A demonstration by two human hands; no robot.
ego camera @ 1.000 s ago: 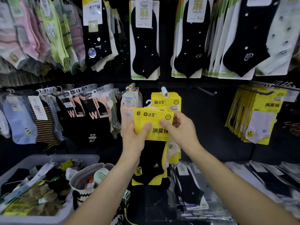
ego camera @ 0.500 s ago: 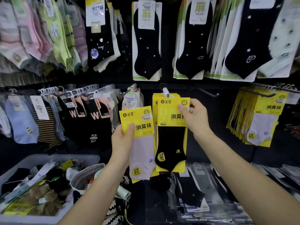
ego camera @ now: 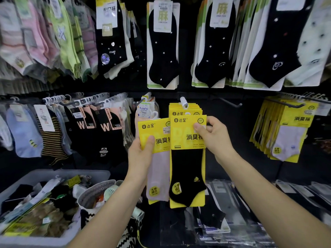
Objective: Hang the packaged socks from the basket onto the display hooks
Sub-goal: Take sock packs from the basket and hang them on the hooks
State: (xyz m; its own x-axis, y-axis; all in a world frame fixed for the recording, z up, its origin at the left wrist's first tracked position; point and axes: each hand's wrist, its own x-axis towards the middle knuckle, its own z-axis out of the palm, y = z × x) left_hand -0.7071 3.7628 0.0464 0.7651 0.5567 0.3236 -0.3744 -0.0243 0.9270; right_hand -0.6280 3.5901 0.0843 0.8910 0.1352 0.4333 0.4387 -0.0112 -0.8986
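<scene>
At lower left the grey basket (ego camera: 53,176) holds a jumble of packaged socks, with a woven bag (ego camera: 93,194) pressed against its right side. Above them, the hanging W socks (ego camera: 100,126) crowd their rail right up to the hands. The left hand (ego camera: 141,154) grips a pink sock pack (ego camera: 158,169) by its yellow header card, thumb flat across the front and fingers curled behind. Its right edge is overlapped by the black sock pack (ego camera: 188,176), yellow-backed with a small yellow motif. The right hand (ego camera: 215,138) pinches this pack at the card's upper right corner, thumb in front. The card's top lies against the yellow stack (ego camera: 186,109) already filling the display hook (ego camera: 183,102), just below the hook's white tip. To the right a bare hook (ego camera: 231,102) juts from open dark panel. Beyond it hang more yellow packs (ego camera: 286,131). Clear-wrapped flat packs (ego camera: 215,212) lie beneath the hands.
</scene>
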